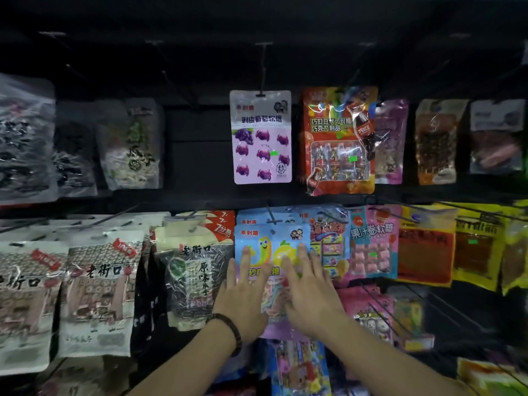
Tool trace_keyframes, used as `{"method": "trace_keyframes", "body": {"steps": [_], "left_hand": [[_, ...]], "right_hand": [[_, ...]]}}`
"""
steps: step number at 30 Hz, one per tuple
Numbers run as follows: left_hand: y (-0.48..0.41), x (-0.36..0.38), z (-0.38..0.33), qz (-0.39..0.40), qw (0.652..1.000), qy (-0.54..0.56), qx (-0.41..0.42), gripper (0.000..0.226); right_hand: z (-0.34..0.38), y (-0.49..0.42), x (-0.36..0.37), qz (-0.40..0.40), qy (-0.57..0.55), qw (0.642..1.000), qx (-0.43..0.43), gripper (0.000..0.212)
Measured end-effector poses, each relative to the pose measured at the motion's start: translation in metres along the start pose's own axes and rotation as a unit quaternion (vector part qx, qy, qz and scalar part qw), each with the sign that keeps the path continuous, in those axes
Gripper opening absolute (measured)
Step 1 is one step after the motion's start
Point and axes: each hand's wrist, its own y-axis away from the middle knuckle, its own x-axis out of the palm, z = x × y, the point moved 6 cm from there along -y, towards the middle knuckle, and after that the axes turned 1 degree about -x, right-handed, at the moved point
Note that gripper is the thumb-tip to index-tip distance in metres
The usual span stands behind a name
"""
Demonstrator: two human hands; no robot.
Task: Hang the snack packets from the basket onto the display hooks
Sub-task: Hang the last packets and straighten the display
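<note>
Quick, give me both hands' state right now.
Left hand: open, fingers spread flat against the blue candy packet, gripping nothing.
Right hand: open, pressed flat on the same packet.

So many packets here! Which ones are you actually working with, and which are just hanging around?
In the job:
blue packet
left hand
right hand
hook

Just hanging there:
grape packet
cola packet
seed packets

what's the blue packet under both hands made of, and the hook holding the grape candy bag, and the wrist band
Blue packet: looks like glossy printed plastic film, crinkled, catching glare. Hook above the grape candy bag: thin dark wire, probably coated metal. Wrist band on the left hand: dark round beads, possibly wood; too blurred to tell.
</note>
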Motion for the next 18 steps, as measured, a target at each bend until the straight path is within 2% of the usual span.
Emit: {"method": "trace_keyframes", "body": {"steps": [9,18], "left_hand": [[-0.038,0.024,0.002,0.003,0.999,0.035,-0.024,0.109],[-0.056,0.025,0.009,-0.006,0.998,0.054,-0.022,0.105]], "right_hand": [[-0.014,-0.041,0.003,0.011,-0.024,1.000,-0.008,0.088],[-0.021,-0.062,0.006,0.044,-0.006,0.999,-0.016,0.092]]}}
